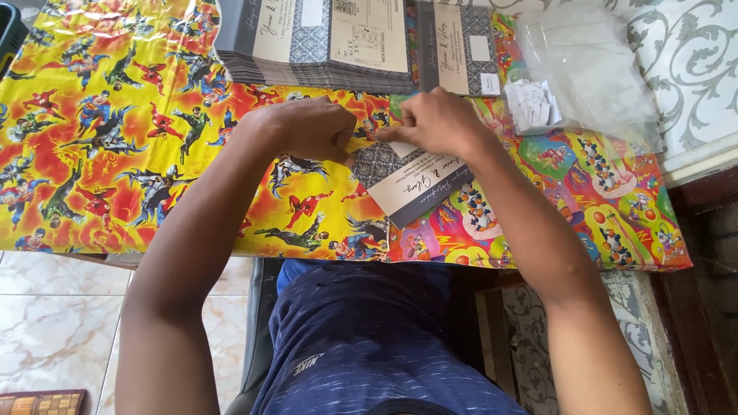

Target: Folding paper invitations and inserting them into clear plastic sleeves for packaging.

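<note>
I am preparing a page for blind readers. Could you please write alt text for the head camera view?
Seen from above, a person's left hand and right hand press a small white label onto a grey patterned envelope on a table covered in bright cartoon wrapping paper. Stacks of similar envelopes and a clear plastic bag lie beyond.

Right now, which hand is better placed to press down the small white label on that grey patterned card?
The right hand, probably: its fingertips already sit on the small white label atop the grey patterned card. The left hand rests beside the card's edge.
</note>
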